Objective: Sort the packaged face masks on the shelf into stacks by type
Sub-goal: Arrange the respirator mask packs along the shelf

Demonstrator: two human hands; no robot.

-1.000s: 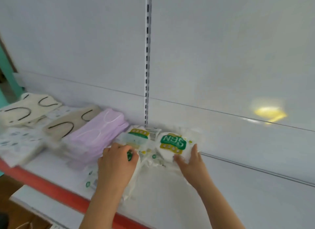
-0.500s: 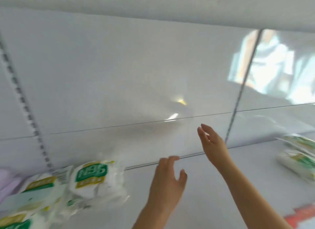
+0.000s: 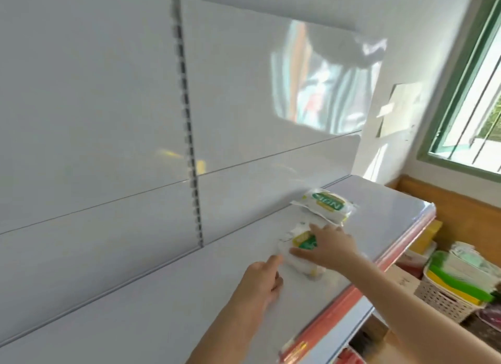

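Note:
Two white face-mask packs with green and yellow labels lie at the right end of the white shelf (image 3: 162, 296). The far pack (image 3: 326, 205) sits by the back panel, untouched. The near pack (image 3: 305, 243) lies in front of it. My right hand (image 3: 333, 248) rests on this near pack, fingers spread over its top and thumb along its left side. My left hand (image 3: 261, 281) is beside it, with the index finger stretched out to the pack's left edge and the other fingers curled. Motion blur hides whether either hand grips the pack.
A red price rail (image 3: 339, 309) runs along the shelf's front edge. Below on the right stands a white woven basket (image 3: 444, 296) holding green and yellow packs. A slotted upright (image 3: 193, 173) divides the back panel. A green-framed window (image 3: 461, 119) is at the far right.
The view swung right, away from the stacks on the left. Both hands left the packs there, crossed the shelf through the air, and now reach the near pack at the right end.

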